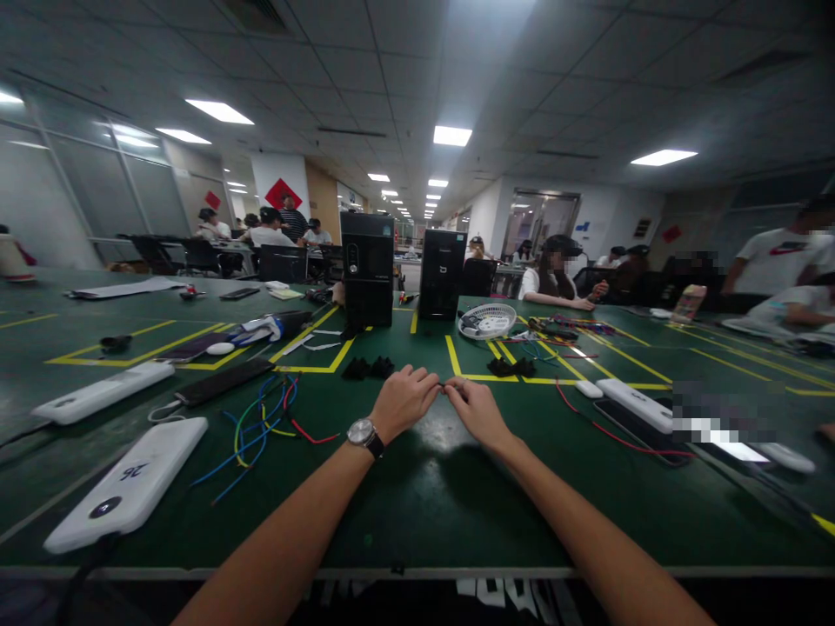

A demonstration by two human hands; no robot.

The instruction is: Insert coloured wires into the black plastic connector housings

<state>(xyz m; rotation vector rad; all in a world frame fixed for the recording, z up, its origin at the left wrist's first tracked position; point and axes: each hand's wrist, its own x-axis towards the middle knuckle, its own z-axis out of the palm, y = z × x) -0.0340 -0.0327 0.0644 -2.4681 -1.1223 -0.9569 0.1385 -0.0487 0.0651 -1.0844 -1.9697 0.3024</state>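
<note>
Over the middle of the green table (417,522), my left hand (405,404) and my right hand (477,410) meet at their fingertips. Both are closed in a pinch on a small dark piece (442,387) between them, too small to name. A wristwatch (363,433) is on my left wrist. Just beyond my left hand lie small black pieces (369,368), with another black cluster (511,366) past my right hand. Loose coloured wires (264,426) lie left of my left hand, and a red wire (613,431) runs to the right.
White numbered power banks (134,482) and a dark phone (228,381) lie at left. Two black computer towers (368,269) stand ahead, beside a white round basket (486,322). Phones (639,432) and another white power bank (634,404) are at right. A person (559,274) sits across the table.
</note>
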